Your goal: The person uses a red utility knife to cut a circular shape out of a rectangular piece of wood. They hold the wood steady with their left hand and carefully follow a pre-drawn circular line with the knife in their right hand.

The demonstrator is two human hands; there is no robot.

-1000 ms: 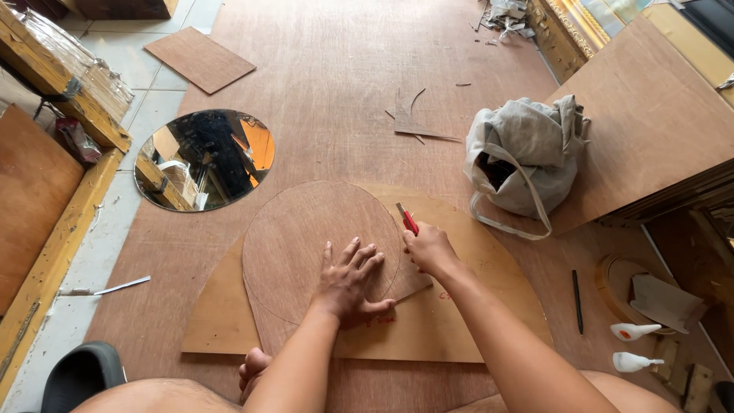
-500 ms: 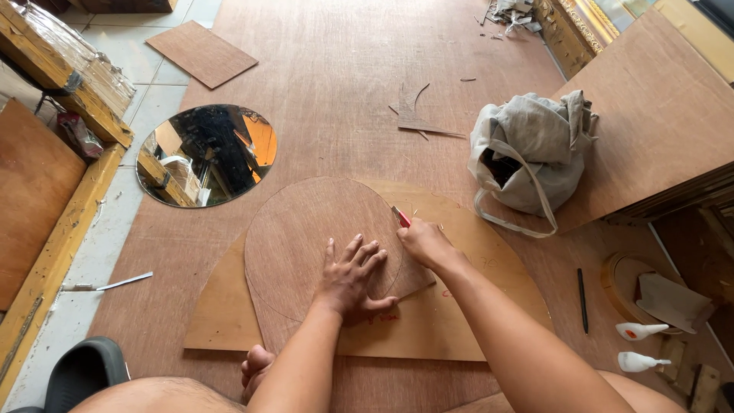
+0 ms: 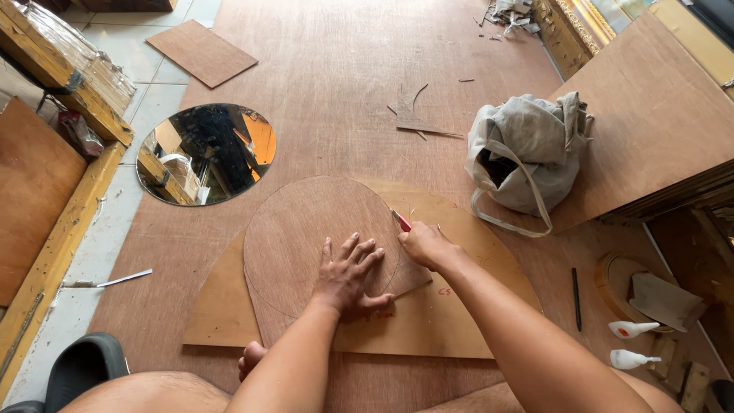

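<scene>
The round-topped plywood template [image 3: 313, 237] lay pinned flat under the splayed left hand [image 3: 348, 275] while the right hand [image 3: 424, 245] clenched a red-handled cutter [image 3: 401, 220] at its right edge, the outline there seemingly unfinished.

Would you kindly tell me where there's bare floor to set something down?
Bare board lies beyond the arched panel, between the round mirror and grey bag. It is crowded right of the right hand: glue bottles and scraps.

Bare plywood floor [image 3: 329, 84] ahead open; cloth bag [image 3: 531, 153] blocks right, round mirror [image 3: 206, 153] left.
</scene>
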